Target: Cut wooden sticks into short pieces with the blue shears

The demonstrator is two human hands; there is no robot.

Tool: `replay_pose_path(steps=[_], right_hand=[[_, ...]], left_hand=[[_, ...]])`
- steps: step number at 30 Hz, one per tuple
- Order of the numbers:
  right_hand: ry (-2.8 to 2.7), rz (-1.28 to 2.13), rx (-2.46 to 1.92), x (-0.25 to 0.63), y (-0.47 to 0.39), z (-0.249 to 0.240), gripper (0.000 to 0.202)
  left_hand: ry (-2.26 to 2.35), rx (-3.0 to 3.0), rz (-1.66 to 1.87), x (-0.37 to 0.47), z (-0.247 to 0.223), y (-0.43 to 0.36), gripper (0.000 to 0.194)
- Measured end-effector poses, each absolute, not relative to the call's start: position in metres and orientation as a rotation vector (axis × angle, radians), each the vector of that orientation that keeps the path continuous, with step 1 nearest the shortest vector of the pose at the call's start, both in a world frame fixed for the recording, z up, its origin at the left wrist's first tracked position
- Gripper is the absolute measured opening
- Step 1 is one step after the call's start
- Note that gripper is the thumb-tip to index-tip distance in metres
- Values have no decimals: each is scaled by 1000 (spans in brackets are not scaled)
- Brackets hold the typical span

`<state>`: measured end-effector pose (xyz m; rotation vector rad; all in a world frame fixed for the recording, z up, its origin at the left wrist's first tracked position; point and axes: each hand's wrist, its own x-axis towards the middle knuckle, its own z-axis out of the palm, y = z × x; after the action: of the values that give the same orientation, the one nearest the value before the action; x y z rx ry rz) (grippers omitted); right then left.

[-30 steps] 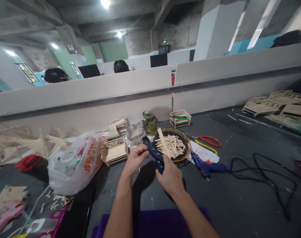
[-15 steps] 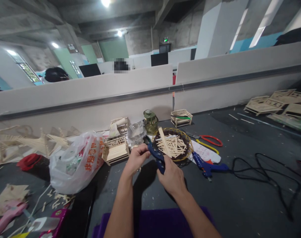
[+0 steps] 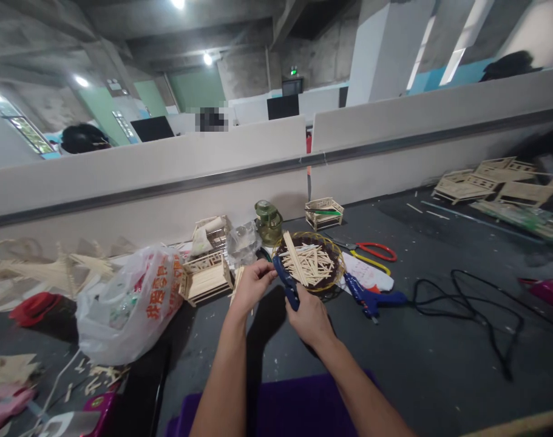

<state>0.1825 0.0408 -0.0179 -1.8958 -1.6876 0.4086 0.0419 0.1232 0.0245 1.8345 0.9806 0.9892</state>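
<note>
My right hand [image 3: 311,315] is wrapped round a dark blue hand tool [image 3: 285,282] that looks like a pair of cutters, its head pointing up and left. At that head my left hand [image 3: 254,284] has thumb and fingertips pinched together; whatever lies between them is too small to make out. Pale wooden sticks [image 3: 237,284] show just left of my left hand. Behind the tool stands a woven basket [image 3: 341,276] with a yellow rim, filled with short wooden sticks [image 3: 315,267]. Several longer sticks [image 3: 295,258] lie across the pile.
A blue glue gun [image 3: 371,297] with a black cord and red-and-yellow-handled scissors [image 3: 376,250] lie right of the basket. Left are a small stick-built bench [image 3: 206,279] and a plastic bag [image 3: 125,309]. A green jar [image 3: 268,223] stands behind. A low partition [image 3: 189,161] bounds the table.
The view has turned slightly right, so the table things appear shifted left. My hands stay close together at the cutters, and more of the sticks beside my left hand now shows.
</note>
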Motion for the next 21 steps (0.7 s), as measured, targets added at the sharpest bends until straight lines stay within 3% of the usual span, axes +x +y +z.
replay_pose_path(steps=[21], right_hand=[[-1537, 553, -1649, 185, 45, -26, 9]], left_hand=[[957, 1693, 1018, 44, 13, 126, 26]])
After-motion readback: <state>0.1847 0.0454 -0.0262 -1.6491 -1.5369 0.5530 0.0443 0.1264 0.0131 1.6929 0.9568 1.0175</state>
